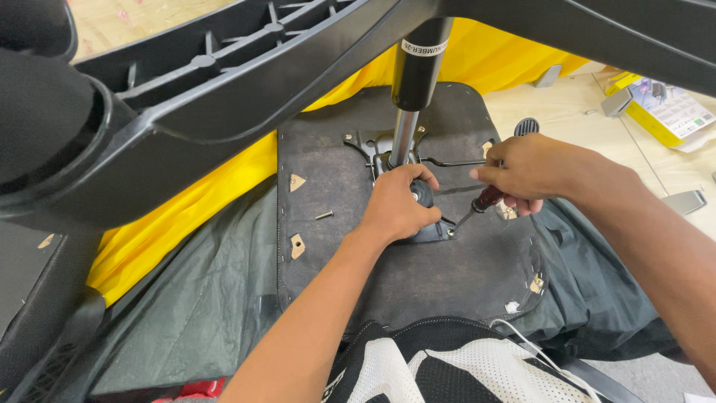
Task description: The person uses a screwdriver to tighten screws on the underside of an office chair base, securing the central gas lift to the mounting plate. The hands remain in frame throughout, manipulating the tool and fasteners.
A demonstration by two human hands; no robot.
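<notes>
Black fabric covers the upturned seat, which lies on a dark cover over yellow sheeting on a pale wood floor. A metal plate sits at its middle, with a chrome gas column rising from it toward the chair base that fills the top of the view.

The left hand rests on the near end of the plate, fingers curled down around a round black knob. The right hand comes in from the right, fingers closed on the dark red handle of a screwdriver. The tool's long axis slants from that hand down and to the left, and its tip meets a screw at the plate's near right corner, just right of the left hand. The right hand holds the tool; the left is nearer the screw but only steadies the mechanism.

A loose screw lies on the seat well left of the plate, beyond the left hand's reach as it sits. Small tan tabs dot the fabric's left edge.

Far right on the floor lie a yellow-edged leaflet and grey plastic parts. Near the bottom, a black-and-white mesh garment belongs to the person.
</notes>
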